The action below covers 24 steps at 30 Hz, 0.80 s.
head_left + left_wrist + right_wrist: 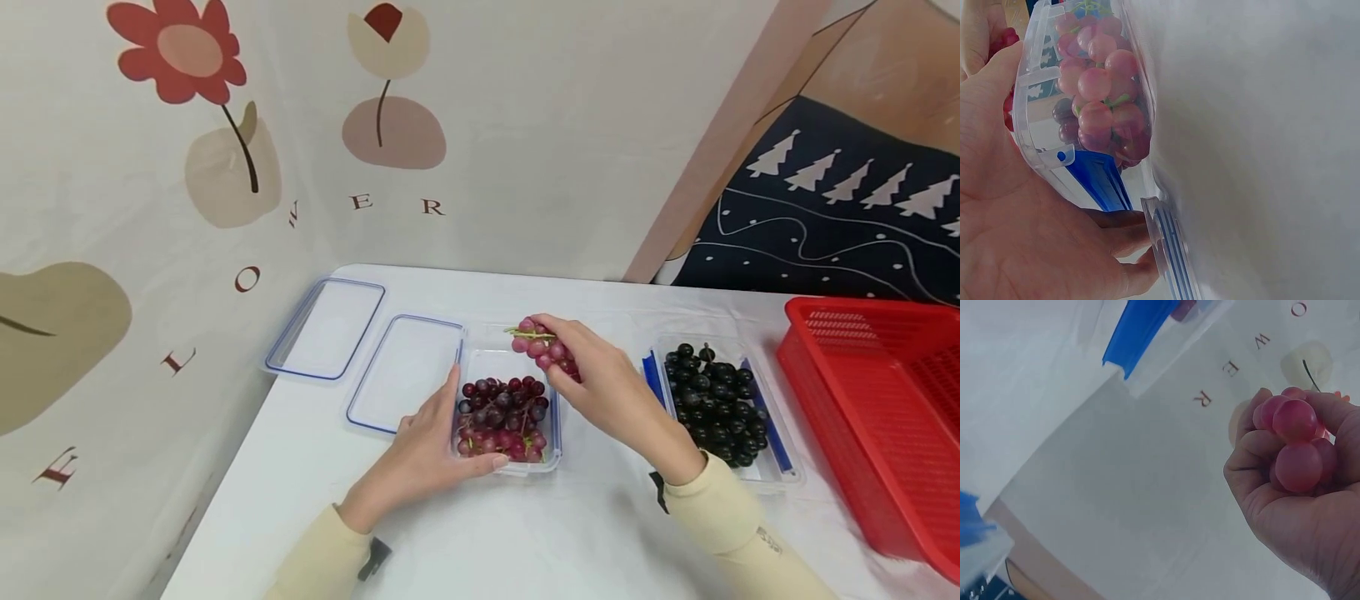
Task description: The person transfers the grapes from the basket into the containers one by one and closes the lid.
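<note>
A small bunch of red grapes (542,344) was held above the far end of a clear container (556,425) that stood on the white table (570,533). The right hand (600,387) gripped the bunch with fingers curled round it, several berries pressed against the palm in the right wrist view. The green stem pointed left, away from the hand, so the bunch's long axis ran roughly left to right across the container's short side. The container already held red and darker grapes, heaped at its near end. The left hand (427,454) rested against the container's left wall with fingers extended along it, apparently to steady it. Two lids (405,371) lay just left. A second container of black grapes (712,404) stood to the right, beside a red basket (862,400).
</note>
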Tool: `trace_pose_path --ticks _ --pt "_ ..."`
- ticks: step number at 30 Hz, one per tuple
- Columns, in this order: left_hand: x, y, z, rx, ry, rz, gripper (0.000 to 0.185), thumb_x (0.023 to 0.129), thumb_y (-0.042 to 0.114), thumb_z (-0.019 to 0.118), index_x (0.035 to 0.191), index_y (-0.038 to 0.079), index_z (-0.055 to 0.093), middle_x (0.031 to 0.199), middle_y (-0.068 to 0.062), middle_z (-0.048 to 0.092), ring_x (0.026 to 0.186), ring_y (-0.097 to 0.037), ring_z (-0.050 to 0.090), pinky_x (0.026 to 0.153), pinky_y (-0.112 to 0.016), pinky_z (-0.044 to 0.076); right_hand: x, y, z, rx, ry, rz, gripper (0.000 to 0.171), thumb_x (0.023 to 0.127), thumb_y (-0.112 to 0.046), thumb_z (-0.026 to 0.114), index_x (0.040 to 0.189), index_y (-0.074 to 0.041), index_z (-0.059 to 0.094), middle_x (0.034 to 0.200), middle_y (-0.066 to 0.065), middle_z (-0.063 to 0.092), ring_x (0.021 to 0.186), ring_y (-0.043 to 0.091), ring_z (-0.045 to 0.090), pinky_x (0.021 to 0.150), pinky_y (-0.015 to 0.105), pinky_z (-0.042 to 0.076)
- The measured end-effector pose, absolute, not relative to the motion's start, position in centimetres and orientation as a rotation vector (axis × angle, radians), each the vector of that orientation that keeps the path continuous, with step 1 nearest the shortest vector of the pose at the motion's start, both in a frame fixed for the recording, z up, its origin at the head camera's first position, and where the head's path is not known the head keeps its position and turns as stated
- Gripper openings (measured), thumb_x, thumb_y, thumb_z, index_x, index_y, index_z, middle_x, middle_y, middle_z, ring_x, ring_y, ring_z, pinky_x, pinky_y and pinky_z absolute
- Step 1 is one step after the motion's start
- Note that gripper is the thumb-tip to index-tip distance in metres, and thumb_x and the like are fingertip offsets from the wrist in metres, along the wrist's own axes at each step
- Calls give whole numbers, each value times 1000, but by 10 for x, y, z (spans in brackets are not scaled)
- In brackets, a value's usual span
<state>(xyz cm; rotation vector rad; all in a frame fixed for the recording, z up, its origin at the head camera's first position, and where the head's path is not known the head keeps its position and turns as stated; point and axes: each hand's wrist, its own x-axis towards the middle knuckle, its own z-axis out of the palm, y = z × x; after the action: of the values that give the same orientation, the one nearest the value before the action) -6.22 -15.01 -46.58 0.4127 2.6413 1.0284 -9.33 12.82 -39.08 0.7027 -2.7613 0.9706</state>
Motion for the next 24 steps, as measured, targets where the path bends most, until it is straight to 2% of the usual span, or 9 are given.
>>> trace_pose_path --ticks 9,16,24 --pt "-62 -150 -465 402 2641 1041 140 82 80 80 177 19 -4 181 -14 13 163 -40 22 121 -76 20 -104 112 -401 779 -2766 998 64 105 -6 72 164 -18 51 151 6 63 114 22 67 94 47 61" --pt "-59 -152 -464 399 2650 1060 139 83 79 80 177 20 -3 181 -13 15 162 -39 24 120 -74 24 -116 101 -407 818 -2757 966 61 103 -3 72 160 -17 55 146 5 66 114 21 67 97 46 59" --pt "-60 -151 -465 410 2647 1054 138 83 79 79 177 22 -4 181 -13 14 162 -40 23 121 -75 21 -123 93 -414 863 -2737 880 62 98 1 80 155 -16 61 141 8 69 119 27 69 99 50 59"
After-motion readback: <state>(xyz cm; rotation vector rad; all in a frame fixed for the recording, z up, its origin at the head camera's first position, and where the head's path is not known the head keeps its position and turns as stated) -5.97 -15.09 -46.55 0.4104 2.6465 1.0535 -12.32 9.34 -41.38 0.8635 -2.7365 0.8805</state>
